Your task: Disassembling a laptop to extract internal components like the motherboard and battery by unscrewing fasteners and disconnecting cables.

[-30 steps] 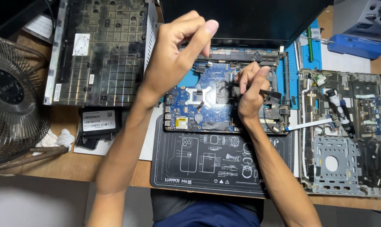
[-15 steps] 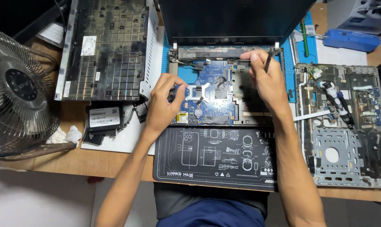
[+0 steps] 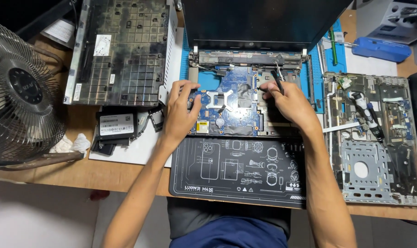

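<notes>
Both forearms bare with no sleeves, dark grey shirt above blue trousers at the lap

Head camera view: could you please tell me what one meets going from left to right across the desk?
Metal fan → detached keyboard panel → left hand → blue circuit board → right hand, holding a thin dark tool → screwdriver lying on the grey palm-rest cover.
</notes>
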